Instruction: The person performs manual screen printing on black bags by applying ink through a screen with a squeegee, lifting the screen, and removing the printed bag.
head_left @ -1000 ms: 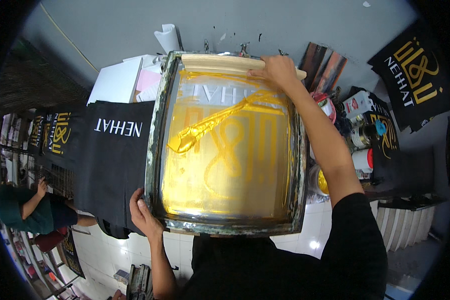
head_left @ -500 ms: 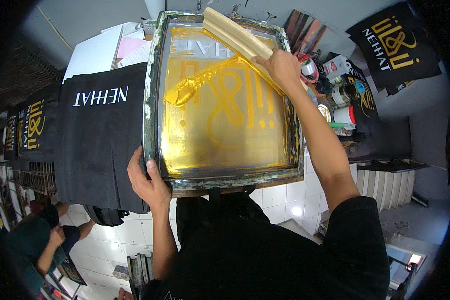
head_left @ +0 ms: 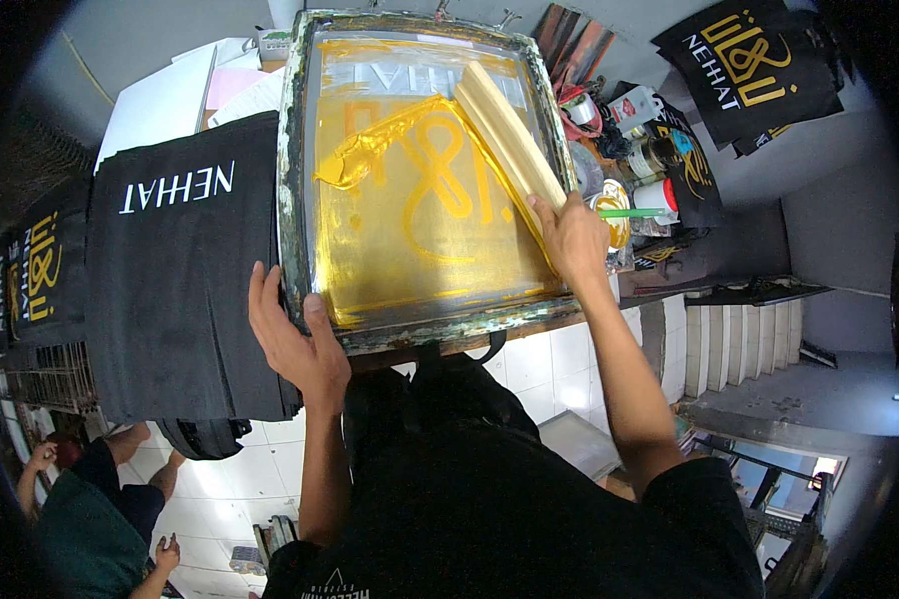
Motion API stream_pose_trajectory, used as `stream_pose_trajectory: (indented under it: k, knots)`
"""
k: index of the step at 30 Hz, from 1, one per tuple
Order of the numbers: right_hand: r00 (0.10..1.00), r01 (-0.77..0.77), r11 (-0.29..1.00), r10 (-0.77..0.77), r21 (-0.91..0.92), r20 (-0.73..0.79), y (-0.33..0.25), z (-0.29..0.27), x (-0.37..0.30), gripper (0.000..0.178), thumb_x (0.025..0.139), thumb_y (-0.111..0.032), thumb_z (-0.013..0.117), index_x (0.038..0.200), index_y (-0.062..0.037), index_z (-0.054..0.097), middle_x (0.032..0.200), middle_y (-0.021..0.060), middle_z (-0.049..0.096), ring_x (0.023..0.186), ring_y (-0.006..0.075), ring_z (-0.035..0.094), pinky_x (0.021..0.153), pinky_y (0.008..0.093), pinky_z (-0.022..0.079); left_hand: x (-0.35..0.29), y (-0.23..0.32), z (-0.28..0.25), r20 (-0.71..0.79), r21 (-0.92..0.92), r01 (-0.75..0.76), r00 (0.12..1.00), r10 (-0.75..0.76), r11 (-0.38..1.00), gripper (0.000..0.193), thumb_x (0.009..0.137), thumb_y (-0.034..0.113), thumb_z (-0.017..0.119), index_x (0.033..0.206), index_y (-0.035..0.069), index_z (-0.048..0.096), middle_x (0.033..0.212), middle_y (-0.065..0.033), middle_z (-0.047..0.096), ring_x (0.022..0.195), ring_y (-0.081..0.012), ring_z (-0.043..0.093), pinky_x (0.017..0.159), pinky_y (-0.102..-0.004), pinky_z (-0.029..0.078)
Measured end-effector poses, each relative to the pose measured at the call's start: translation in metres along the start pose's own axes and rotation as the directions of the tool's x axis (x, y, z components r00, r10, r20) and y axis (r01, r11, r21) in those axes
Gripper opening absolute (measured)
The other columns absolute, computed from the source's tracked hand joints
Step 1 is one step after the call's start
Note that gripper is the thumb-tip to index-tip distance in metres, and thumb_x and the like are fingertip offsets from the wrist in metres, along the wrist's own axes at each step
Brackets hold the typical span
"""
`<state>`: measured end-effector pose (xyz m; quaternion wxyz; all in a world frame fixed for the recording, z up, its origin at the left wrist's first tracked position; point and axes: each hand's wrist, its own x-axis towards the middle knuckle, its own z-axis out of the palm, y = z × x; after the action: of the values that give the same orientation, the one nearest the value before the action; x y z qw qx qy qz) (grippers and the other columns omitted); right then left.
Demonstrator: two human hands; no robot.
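Observation:
My right hand (head_left: 577, 242) is closed on the near end of a wooden squeegee (head_left: 509, 128), which lies slanted across a printing screen's mesh. Gold ink runs along the squeegee's lower edge, and a thick ridge of gold ink (head_left: 370, 150) stretches leftward from it. Through the gold-smeared mesh a curved stencil design shows. The screen's paint-crusted frame (head_left: 293, 180) surrounds it. At the frame's near left corner rests my left hand (head_left: 305, 339), its fingers stretched along the outer side and its thumb against the frame.
Left of the screen lies a stack of black fabric pieces (head_left: 185, 290) with white lettering. Jars and a red-lidded tub (head_left: 657, 195) crowd the right side, beside an open ink container (head_left: 614, 205). Printed black cloths (head_left: 749, 75) hang further right. Another person (head_left: 90, 519) is at lower left.
My right hand has drawn the squeegee nearer and to the right, turning it steeper. My left hand stays at the frame's corner. The view has shifted slightly.

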<state>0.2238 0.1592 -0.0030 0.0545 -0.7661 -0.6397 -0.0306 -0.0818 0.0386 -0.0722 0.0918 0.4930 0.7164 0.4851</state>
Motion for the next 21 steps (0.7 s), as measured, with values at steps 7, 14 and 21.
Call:
stream_pose_trajectory:
  k: [7,14,21]
  knots:
    - [0.981,-0.158,0.978,0.141,0.135,0.132,-0.001,0.003,0.008,0.067,0.092,-0.051,0.071,0.102,0.0152,0.067,0.088,0.0358,0.07,0.086,0.0468,0.073,0.077,0.0499,0.056,0.0,-0.003,-0.002,0.007,-0.001,-0.022,1.0,0.022,1.0,0.053,0.106,0.038,0.051,0.14,-0.004,0.052,0.151,-0.0267,0.047,0.137,-0.044,0.047,0.113,-0.0522,0.036]
    - [0.964,-0.22,0.576,0.006,0.788,0.265,-0.022,-0.032,0.053,0.056,0.089,-0.039,0.078,0.111,0.0118,0.071,0.094,0.0176,0.076,0.085,0.0215,0.072,0.077,0.0346,0.055,0.002,-0.003,-0.004,0.013,0.038,-0.02,1.0,0.019,0.999,0.058,0.106,0.043,0.05,0.137,-0.006,0.053,0.15,-0.0273,0.047,0.138,-0.0444,0.045,0.115,-0.0537,0.034]
    - [0.923,0.355,0.821,-0.384,0.448,-0.027,-0.02,-0.044,0.132,0.046,0.092,-0.043,0.073,0.11,-0.0009,0.071,0.083,0.0209,0.073,0.076,0.037,0.072,0.073,0.045,0.055,0.015,0.005,-0.02,0.093,-0.173,0.11,0.991,-0.095,0.979,0.054,0.107,0.039,0.049,0.138,-0.004,0.052,0.154,-0.0249,0.045,0.143,-0.0408,0.043,0.12,-0.0497,0.029]
